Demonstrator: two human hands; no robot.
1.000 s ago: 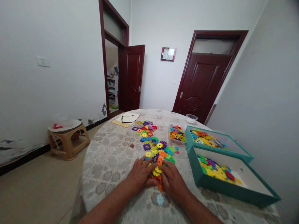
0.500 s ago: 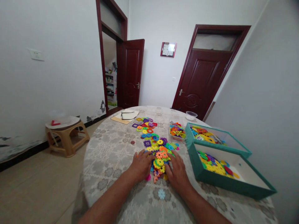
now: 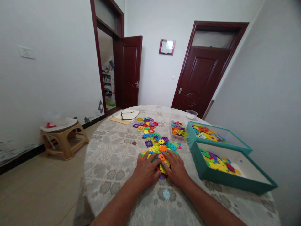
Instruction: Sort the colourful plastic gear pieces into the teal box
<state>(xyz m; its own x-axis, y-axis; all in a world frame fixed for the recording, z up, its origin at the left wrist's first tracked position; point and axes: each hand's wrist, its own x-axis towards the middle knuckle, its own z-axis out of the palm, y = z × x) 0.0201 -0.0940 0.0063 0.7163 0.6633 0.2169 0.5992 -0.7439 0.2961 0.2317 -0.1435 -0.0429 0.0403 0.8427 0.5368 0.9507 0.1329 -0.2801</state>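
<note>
Both hands, left hand (image 3: pixel 146 171) and right hand (image 3: pixel 176 169), have slid forward, grip open, flat on the plastic pieces (image 3: pixel 162 157) on the bench (image 3: pixel 113 163).

A round table (image 3: pixel 113 163) with a patterned cloth fills the lower middle of the frame. At its far edge lie glasses (image 3: pixel 127 115) on paper; a clear bowl (image 3: pixel 192 114) sits further right. Two teal boxes (image 3: pixel 225 182) — both holding coloured pieces — stand at right. A stool (image 3: pixel 62 138) is at left, a clock (image 3: pixel 167 46) up top between two dark doors (image 3: pixel 199 81).
</note>
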